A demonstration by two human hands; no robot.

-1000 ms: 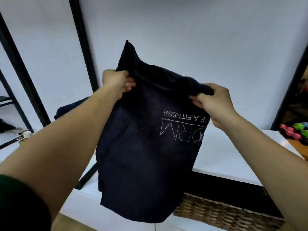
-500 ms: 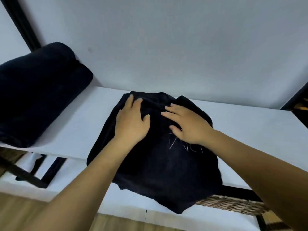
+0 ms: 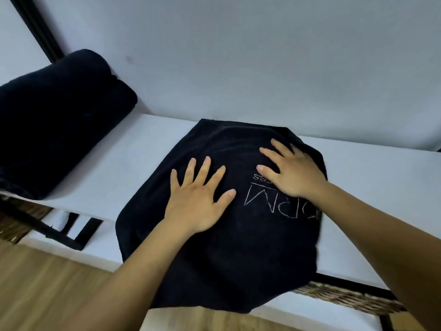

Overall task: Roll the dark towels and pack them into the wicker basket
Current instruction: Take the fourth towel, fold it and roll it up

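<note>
A dark towel (image 3: 229, 263) with a pale stitched logo lies spread over the white shelf (image 3: 124, 168), its near part hanging over the front edge. My left hand (image 3: 198, 201) rests flat on its middle, fingers spread. My right hand (image 3: 291, 170) presses flat on the far right part, partly covering the logo. Neither hand grips the cloth. A stack of dark folded towels (image 3: 55, 120) sits at the shelf's left end. Only a strip of the wicker basket (image 3: 346, 298) shows under the shelf at lower right.
A plain white wall stands right behind the shelf. A black frame post (image 3: 40, 27) rises at the upper left, and black frame bars (image 3: 69, 232) run under the shelf. Wooden floor (image 3: 43, 290) lies below at the left.
The towel went from held up in both hands to lying on the shelf. Since half a second ago both palms have spread it flatter and the logo shows more.
</note>
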